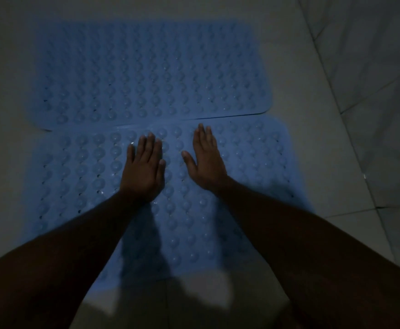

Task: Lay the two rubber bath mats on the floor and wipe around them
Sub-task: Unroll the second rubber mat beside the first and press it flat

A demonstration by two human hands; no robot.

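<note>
head view: flat hands (144,172) on bumpy blue rubber mat (253,167)

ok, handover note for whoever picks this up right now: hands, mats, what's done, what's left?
Left hand: open, palm down on the near mat.
Right hand: open, palm down on the same mat, thumb spread.
Mats: the far mat lies flat on the tiled floor. The near mat lies just in front of it. Their long edges meet, and I cannot tell whether they overlap.
Done: both mats are down.
Left: wiping around them. No cloth is in view.
</note>
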